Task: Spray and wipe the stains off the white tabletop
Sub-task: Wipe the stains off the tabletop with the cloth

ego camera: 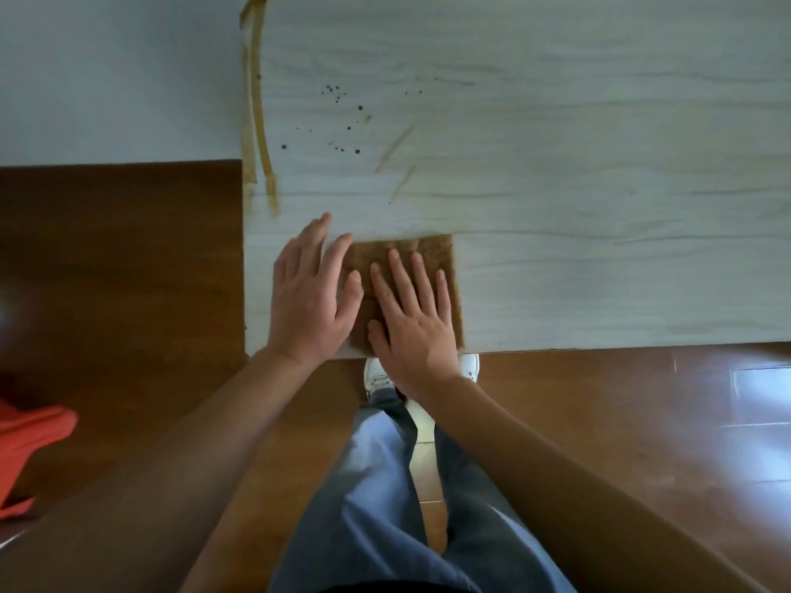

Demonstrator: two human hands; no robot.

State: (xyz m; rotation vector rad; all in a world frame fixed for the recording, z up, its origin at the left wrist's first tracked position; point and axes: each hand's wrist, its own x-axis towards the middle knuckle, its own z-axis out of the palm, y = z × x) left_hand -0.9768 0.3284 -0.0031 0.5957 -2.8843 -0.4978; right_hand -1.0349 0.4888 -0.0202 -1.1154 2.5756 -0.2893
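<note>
Nearest, blue-grey trousers (pixel 376 485) and white shoes (pixel 376 374) on brown wooden floor (pixel 599 421), toes right at near table edge; blurred orange thing (pixel 30 438) low at far left, not identifiable. Just past that, at near-left corner of white tabletop (pixel 599 271), brown cloth (pixel 436 248) spread flat, roughly square, lying along near edge. On it right hand (pixel 413 318) laid flat, fingers straight and spread, palm over cloth's near edge. Beside it left hand (pixel 310 301) flat too, fingers straight, thumb side over cloth's left edge, rest seemingly over bare table; pressing or only hovering low, cannot tell. Side by side, not clasped, gripping nothing. Brown of cloth: own colour or picked-up dirt, cannot tell. Strip of table around cloth and off to right looking free of marks, so possibly wiped already, judgement only. Farther in, plenty left: faint tan smears (pixel 396 147) beyond cloth, scattered dark specks (pixel 357 151) just left of and beyond those, long brown streaks (pixel 257 122) running along left edge to far end. No spray bottle in view; surface wet or dry not readable, so spraying step unconfirmed. Judged stage: wiping barely under way at near corner, most stain work ahead, far and left parts untouched
</note>
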